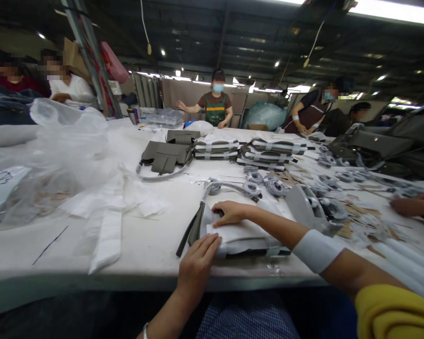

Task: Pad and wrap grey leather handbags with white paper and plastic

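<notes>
A dark olive handbag, partly covered with white wrapping sheets, lies in front of me near the table's edge. Its plastic-wrapped strap curves away behind it. My left hand rests with stretched fingers on the near left edge of the wrapping. Just above it, my right hand reaches in from the right, thumb and bent fingers closed on the wrapping by the bag's left end. The fingertips are partly hidden there.
Behind stand stacked wrapped bags, more stacked bags and an olive bag. Clear plastic and white sheets cover the left. Coiled straps and scraps lie right. Co-workers, including a person in a green apron, surround the table.
</notes>
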Demonstrator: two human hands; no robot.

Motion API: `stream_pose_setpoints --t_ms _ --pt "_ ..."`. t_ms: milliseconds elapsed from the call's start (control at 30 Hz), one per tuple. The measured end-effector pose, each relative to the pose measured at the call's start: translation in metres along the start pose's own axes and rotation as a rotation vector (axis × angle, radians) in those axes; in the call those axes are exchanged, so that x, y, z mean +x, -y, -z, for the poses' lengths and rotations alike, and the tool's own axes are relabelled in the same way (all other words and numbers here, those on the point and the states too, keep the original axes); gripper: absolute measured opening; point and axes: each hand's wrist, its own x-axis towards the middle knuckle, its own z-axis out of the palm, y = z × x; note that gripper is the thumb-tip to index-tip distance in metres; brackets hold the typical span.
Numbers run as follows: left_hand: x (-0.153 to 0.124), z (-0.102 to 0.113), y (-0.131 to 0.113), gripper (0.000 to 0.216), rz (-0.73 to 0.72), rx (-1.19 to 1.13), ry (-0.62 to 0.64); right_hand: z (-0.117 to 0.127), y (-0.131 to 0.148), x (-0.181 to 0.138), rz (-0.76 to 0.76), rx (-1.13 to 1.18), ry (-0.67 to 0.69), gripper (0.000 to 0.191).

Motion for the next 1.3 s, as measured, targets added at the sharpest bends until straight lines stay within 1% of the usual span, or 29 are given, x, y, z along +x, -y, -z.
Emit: stream_pose_setpoints --t_ms 67,167,233,333,433,500,533,567,600,633,667,733,767,800,833,900,967,1033,1100,1133,1167,1233,1300 --pt "0.001 0.001 0.000 0.055 -0.004 0.010 0.015 0.001 -0.003 0.006 -0.022 0.052 0.023 0.064" --pt "0.002 0.002 0.001 0.057 -0.007 0.015 0.016 0.000 -0.005 0.010 -0.023 0.107 -0.007 0.044" --pt "0.001 0.000 0.002 0.058 -0.019 0.016 0.015 -0.004 -0.003 0.010 -0.041 0.150 -0.059 0.036" --pt "-0.001 -0.001 0.002 0.060 -0.044 0.000 0.021 -0.011 0.000 0.005 -0.078 0.205 -0.197 0.033" --pt "-0.001 0.006 0.002 0.064 -0.020 -0.074 0.055 -0.009 -0.003 -0.015 -0.137 0.207 -0.368 0.039" --pt "0.004 0.017 0.003 0.062 0.029 -0.188 0.117 -0.003 -0.012 -0.043 -0.193 0.168 -0.461 0.044" --pt "0.008 0.024 0.005 0.057 0.064 -0.268 0.151 0.000 -0.018 -0.061 -0.236 0.141 -0.497 0.046" --pt "0.013 0.030 0.009 0.049 0.113 -0.351 0.172 0.002 -0.026 -0.080 -0.289 0.114 -0.525 0.050" --pt "0.019 0.035 0.013 0.041 0.180 -0.421 0.169 0.004 -0.035 -0.099 -0.377 0.085 -0.550 0.055" --pt "0.026 0.038 0.019 0.034 0.268 -0.475 0.143 0.004 -0.044 -0.117 -0.476 0.068 -0.552 0.060" --pt "0.034 0.039 0.025 0.030 0.389 -0.522 0.102 0.003 -0.054 -0.132 -0.561 0.066 -0.540 0.064" --pt "0.049 0.033 0.039 0.032 0.664 -0.596 0.029 -0.001 -0.070 -0.154 -0.681 0.094 -0.494 0.068" --pt "0.057 0.026 0.045 0.035 0.782 -0.636 0.016 -0.004 -0.076 -0.159 -0.703 0.120 -0.472 0.068" --pt "0.063 0.019 0.050 0.038 0.860 -0.669 0.019 -0.008 -0.080 -0.162 -0.710 0.148 -0.458 0.067" --pt "0.069 0.012 0.054 0.039 0.910 -0.697 0.025 -0.010 -0.084 -0.164 -0.707 0.178 -0.454 0.066" --pt "0.079 0.002 0.058 0.041 0.933 -0.729 0.022 -0.013 -0.085 -0.163 -0.701 0.228 -0.463 0.069" --pt "0.088 0.002 0.057 0.047 0.934 -0.766 -0.005 -0.009 -0.082 -0.163 -0.684 0.285 -0.517 0.074" --pt "0.096 0.013 0.049 0.055 0.907 -0.834 -0.061 0.000 -0.076 -0.164 -0.594 0.373 -0.646 0.073" --pt "0.101 0.031 0.037 0.060 0.852 -0.926 -0.165 0.011 -0.070 -0.161 -0.426 0.453 -0.819 0.065" --pt "0.101 0.040 0.031 0.061 0.808 -0.959 -0.226 0.015 -0.069 -0.158 -0.334 0.474 -0.888 0.061" --pt "0.101 0.048 0.024 0.062 0.753 -0.968 -0.281 0.018 -0.068 -0.154 -0.254 0.480 -0.927 0.059" --pt "0.095 0.060 0.014 0.061 0.639 -0.931 -0.343 0.020 -0.072 -0.144 -0.140 0.491 -0.911 0.061" --pt "0.085 0.065 0.010 0.061 0.581 -0.941 -0.328 0.015 -0.081 -0.132 -0.100 0.514 -0.836 0.063"
